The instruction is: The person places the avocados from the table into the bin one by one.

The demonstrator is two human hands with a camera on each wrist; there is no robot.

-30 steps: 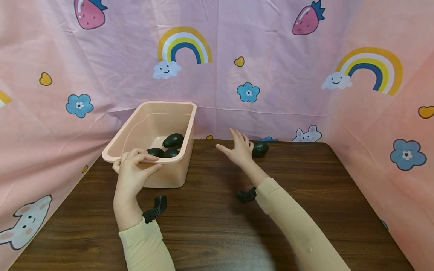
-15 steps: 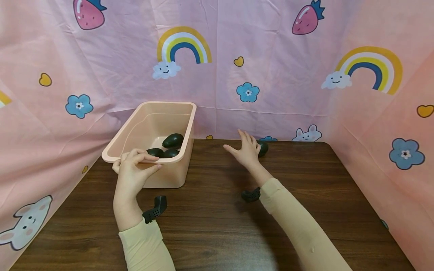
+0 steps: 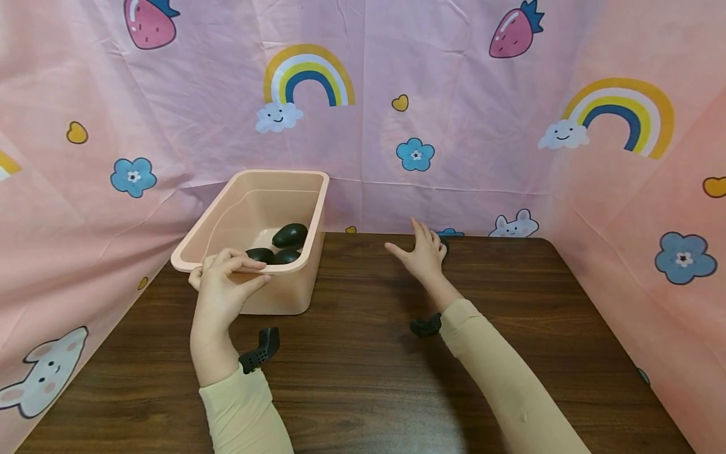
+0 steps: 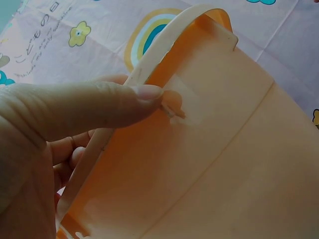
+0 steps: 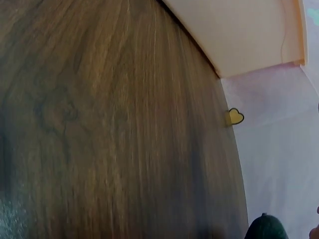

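In the head view my left hand [image 3: 220,293] pinches the near rim of a peach-coloured plastic bin [image 3: 314,252]. The left wrist view shows its thumb [image 4: 99,107] against the outer side of the rim, the other fingers over the far side. Several dark green avocados [image 3: 290,236] lie on the bin's floor, partly hidden by the rim and fingers. My right hand [image 3: 424,257] is spread over the table's far edge, right at another avocado [image 3: 445,247], which it mostly covers. The right wrist view catches the stem end of this avocado [image 5: 266,228] close to a fingertip.
A dark wood table [image 3: 351,378] carries the bin at its back left. Pink printed cloth [image 3: 363,126] hangs along the back and both sides, right up to the table's edges. Each wrist wears a small black camera mount [image 3: 259,350].
My right hand has moved to the right along the back of the table and now covers most of the lone avocado. The left hand and bin have stayed put.
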